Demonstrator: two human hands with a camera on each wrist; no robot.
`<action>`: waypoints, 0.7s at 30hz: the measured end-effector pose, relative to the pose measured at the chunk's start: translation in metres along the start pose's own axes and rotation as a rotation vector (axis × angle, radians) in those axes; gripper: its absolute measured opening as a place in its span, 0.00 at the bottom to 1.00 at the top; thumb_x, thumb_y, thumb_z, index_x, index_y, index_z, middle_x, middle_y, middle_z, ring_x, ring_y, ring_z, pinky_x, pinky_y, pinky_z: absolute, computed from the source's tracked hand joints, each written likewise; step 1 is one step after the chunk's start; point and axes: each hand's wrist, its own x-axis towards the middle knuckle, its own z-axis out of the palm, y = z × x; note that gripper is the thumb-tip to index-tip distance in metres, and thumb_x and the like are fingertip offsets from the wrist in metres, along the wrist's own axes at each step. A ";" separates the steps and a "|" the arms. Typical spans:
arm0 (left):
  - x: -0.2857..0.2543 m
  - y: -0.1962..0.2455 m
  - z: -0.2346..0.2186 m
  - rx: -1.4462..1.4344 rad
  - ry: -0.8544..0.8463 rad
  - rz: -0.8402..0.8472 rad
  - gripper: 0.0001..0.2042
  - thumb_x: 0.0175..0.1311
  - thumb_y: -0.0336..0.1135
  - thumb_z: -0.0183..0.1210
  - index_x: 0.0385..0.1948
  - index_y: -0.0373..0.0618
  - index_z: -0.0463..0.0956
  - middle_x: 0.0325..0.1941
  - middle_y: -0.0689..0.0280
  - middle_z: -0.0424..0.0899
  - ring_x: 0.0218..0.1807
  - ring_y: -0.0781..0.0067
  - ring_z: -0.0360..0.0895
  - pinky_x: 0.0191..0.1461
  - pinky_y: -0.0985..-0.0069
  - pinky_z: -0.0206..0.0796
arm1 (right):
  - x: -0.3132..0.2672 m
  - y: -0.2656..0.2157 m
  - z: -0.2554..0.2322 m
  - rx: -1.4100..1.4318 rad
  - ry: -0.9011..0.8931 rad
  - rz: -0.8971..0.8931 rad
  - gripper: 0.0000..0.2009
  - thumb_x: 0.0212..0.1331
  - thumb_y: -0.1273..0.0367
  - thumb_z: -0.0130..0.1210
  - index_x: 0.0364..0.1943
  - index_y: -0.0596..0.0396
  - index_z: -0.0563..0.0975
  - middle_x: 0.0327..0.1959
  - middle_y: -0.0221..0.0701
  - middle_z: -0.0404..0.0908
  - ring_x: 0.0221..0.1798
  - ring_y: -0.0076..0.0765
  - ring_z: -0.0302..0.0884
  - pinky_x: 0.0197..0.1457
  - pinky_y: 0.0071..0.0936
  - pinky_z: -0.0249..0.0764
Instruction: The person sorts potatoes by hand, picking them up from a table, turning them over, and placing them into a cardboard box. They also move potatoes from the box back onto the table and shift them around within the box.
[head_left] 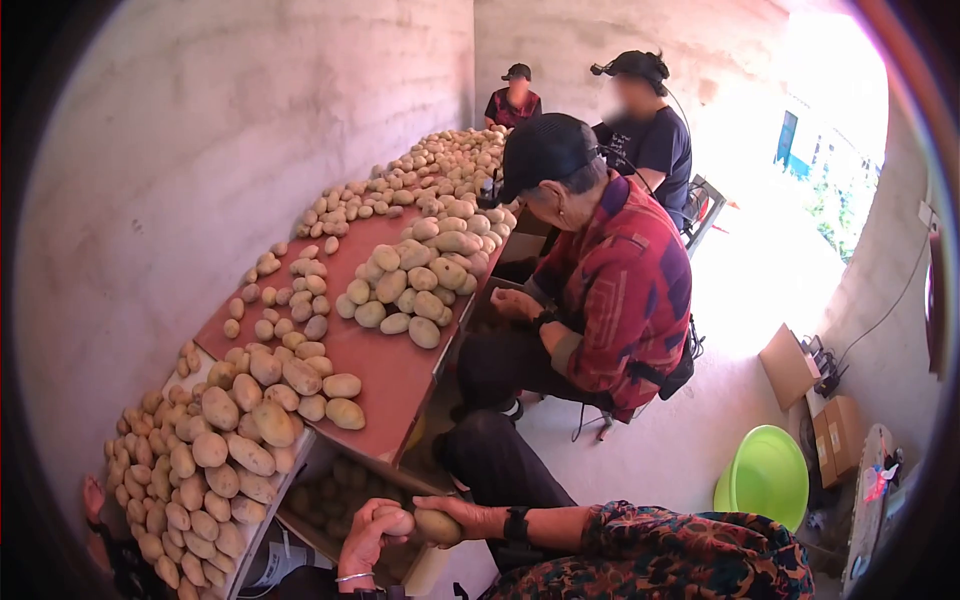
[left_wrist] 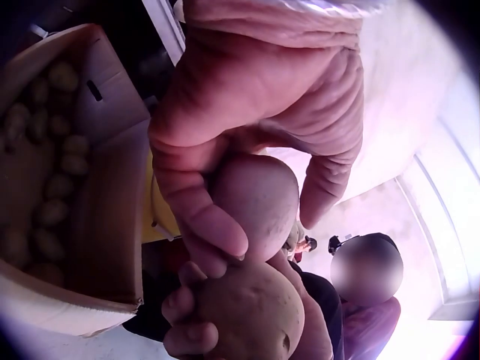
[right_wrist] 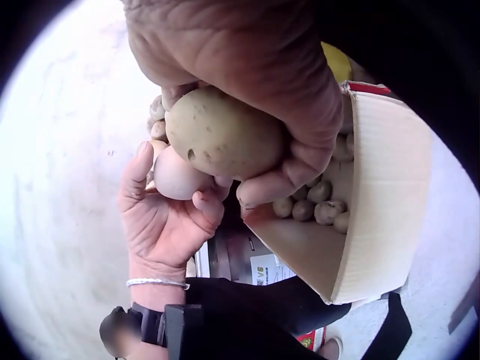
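My left hand [head_left: 360, 548], with a pale bracelet at the wrist, grips a smooth pinkish potato [left_wrist: 259, 204] between thumb and fingers. Beside it, my right hand [head_left: 482, 522] holds a larger yellowish potato [right_wrist: 221, 133], fingers curled round its side. In the left wrist view the two potatoes meet end to end. A dark pit marks the skin of the larger one in the right wrist view. Both hands are over my lap, close to an open cardboard box [right_wrist: 386, 195] with several potatoes inside.
Potato heaps cover much of the long reddish table [head_left: 375, 345] on my left. A person in a patterned red shirt [head_left: 625, 290] sits just ahead; two more people are farther back. A green basin [head_left: 765, 480] and cardboard cartons [head_left: 838, 440] stand on the floor at right.
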 end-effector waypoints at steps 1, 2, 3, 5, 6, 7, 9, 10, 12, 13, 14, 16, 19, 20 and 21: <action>-0.001 0.000 -0.001 -0.001 0.001 -0.006 0.14 0.57 0.38 0.62 0.42 0.42 0.75 0.38 0.61 0.82 0.37 0.64 0.85 0.32 0.73 0.79 | 0.001 0.001 -0.001 0.005 0.000 0.004 0.28 0.59 0.37 0.50 0.36 0.49 0.76 0.28 0.28 0.78 0.28 0.29 0.78 0.28 0.25 0.73; -0.001 0.000 -0.002 0.002 0.026 0.014 0.14 0.57 0.38 0.62 0.41 0.42 0.75 0.38 0.62 0.82 0.38 0.66 0.84 0.31 0.73 0.78 | 0.002 0.000 0.000 0.008 -0.021 -0.001 0.29 0.60 0.37 0.49 0.37 0.50 0.76 0.28 0.29 0.79 0.28 0.29 0.78 0.28 0.24 0.73; -0.001 -0.001 -0.002 0.003 0.053 0.036 0.14 0.57 0.39 0.62 0.40 0.43 0.75 0.38 0.63 0.82 0.38 0.67 0.84 0.30 0.74 0.77 | 0.001 -0.002 0.001 0.010 -0.043 -0.006 0.29 0.61 0.37 0.49 0.38 0.51 0.76 0.29 0.30 0.79 0.27 0.30 0.78 0.28 0.24 0.74; -0.001 -0.003 -0.002 0.047 0.132 0.036 0.14 0.57 0.41 0.62 0.39 0.43 0.75 0.36 0.64 0.81 0.36 0.68 0.84 0.28 0.76 0.75 | -0.007 -0.004 0.008 0.025 -0.061 0.005 0.29 0.61 0.38 0.48 0.40 0.52 0.76 0.29 0.30 0.79 0.27 0.29 0.79 0.28 0.23 0.74; 0.000 -0.002 -0.003 0.095 0.209 0.036 0.14 0.58 0.42 0.62 0.37 0.42 0.74 0.34 0.64 0.81 0.33 0.68 0.84 0.26 0.77 0.73 | -0.009 -0.007 0.012 0.042 -0.080 0.012 0.30 0.62 0.38 0.48 0.41 0.53 0.76 0.30 0.31 0.80 0.27 0.29 0.79 0.28 0.23 0.74; 0.001 0.000 -0.003 0.094 0.210 0.039 0.14 0.58 0.42 0.62 0.37 0.42 0.74 0.34 0.64 0.81 0.33 0.68 0.84 0.26 0.77 0.73 | -0.008 -0.011 0.013 0.039 -0.080 0.011 0.30 0.62 0.38 0.48 0.41 0.53 0.76 0.30 0.31 0.80 0.27 0.29 0.79 0.28 0.23 0.74; -0.004 0.008 0.000 0.049 0.206 -0.014 0.18 0.59 0.45 0.65 0.39 0.39 0.74 0.31 0.62 0.82 0.26 0.71 0.83 0.22 0.83 0.68 | -0.007 -0.008 0.014 0.042 -0.129 0.004 0.30 0.63 0.39 0.47 0.44 0.54 0.76 0.31 0.31 0.80 0.27 0.29 0.79 0.28 0.24 0.75; -0.003 0.009 0.001 0.046 0.207 -0.023 0.18 0.59 0.45 0.65 0.39 0.39 0.74 0.31 0.62 0.82 0.26 0.71 0.83 0.22 0.83 0.68 | -0.005 -0.008 0.011 0.048 -0.128 0.011 0.30 0.63 0.39 0.47 0.44 0.54 0.76 0.31 0.31 0.80 0.27 0.29 0.79 0.28 0.24 0.75; -0.003 0.006 0.002 0.118 0.175 0.005 0.19 0.61 0.47 0.63 0.37 0.38 0.74 0.28 0.61 0.82 0.21 0.70 0.82 0.20 0.83 0.65 | -0.001 -0.005 0.008 0.039 -0.148 0.048 0.30 0.63 0.39 0.47 0.45 0.54 0.75 0.32 0.32 0.80 0.28 0.30 0.80 0.30 0.23 0.77; -0.002 0.007 0.004 0.160 0.202 0.005 0.18 0.62 0.48 0.62 0.34 0.39 0.75 0.26 0.62 0.82 0.22 0.71 0.82 0.19 0.83 0.65 | -0.003 -0.005 0.009 0.041 -0.121 0.027 0.29 0.63 0.40 0.49 0.45 0.54 0.75 0.33 0.33 0.81 0.28 0.31 0.81 0.31 0.23 0.78; -0.001 0.008 0.005 0.137 0.222 0.034 0.18 0.62 0.48 0.62 0.34 0.39 0.75 0.25 0.62 0.82 0.22 0.72 0.82 0.19 0.83 0.65 | -0.007 -0.007 0.012 0.061 -0.057 0.004 0.29 0.62 0.40 0.51 0.45 0.54 0.75 0.34 0.34 0.81 0.30 0.33 0.81 0.31 0.25 0.78; -0.002 0.008 0.004 0.063 0.297 0.070 0.19 0.62 0.51 0.61 0.33 0.39 0.76 0.24 0.62 0.82 0.20 0.74 0.81 0.19 0.83 0.65 | 0.001 -0.005 0.003 0.051 -0.033 -0.050 0.27 0.62 0.42 0.52 0.45 0.52 0.75 0.35 0.35 0.81 0.32 0.34 0.81 0.33 0.28 0.78; 0.001 0.006 -0.006 -0.160 0.340 0.093 0.21 0.62 0.53 0.60 0.35 0.41 0.75 0.26 0.62 0.82 0.20 0.74 0.79 0.19 0.84 0.64 | -0.006 -0.016 0.002 0.039 -0.013 -0.060 0.24 0.65 0.47 0.50 0.53 0.50 0.72 0.46 0.35 0.80 0.40 0.33 0.80 0.36 0.28 0.75; 0.001 0.007 -0.007 -0.175 0.367 0.081 0.21 0.62 0.53 0.60 0.35 0.41 0.75 0.26 0.62 0.82 0.20 0.74 0.79 0.19 0.84 0.64 | -0.012 -0.022 0.009 0.033 0.027 -0.062 0.23 0.64 0.49 0.52 0.54 0.49 0.71 0.46 0.34 0.80 0.40 0.33 0.80 0.37 0.27 0.75; 0.001 0.008 -0.008 -0.274 0.381 0.088 0.20 0.62 0.53 0.60 0.35 0.41 0.75 0.27 0.61 0.82 0.20 0.73 0.79 0.18 0.84 0.63 | -0.012 -0.025 0.008 0.002 0.023 -0.085 0.24 0.63 0.49 0.54 0.56 0.48 0.69 0.47 0.34 0.79 0.40 0.32 0.79 0.37 0.27 0.74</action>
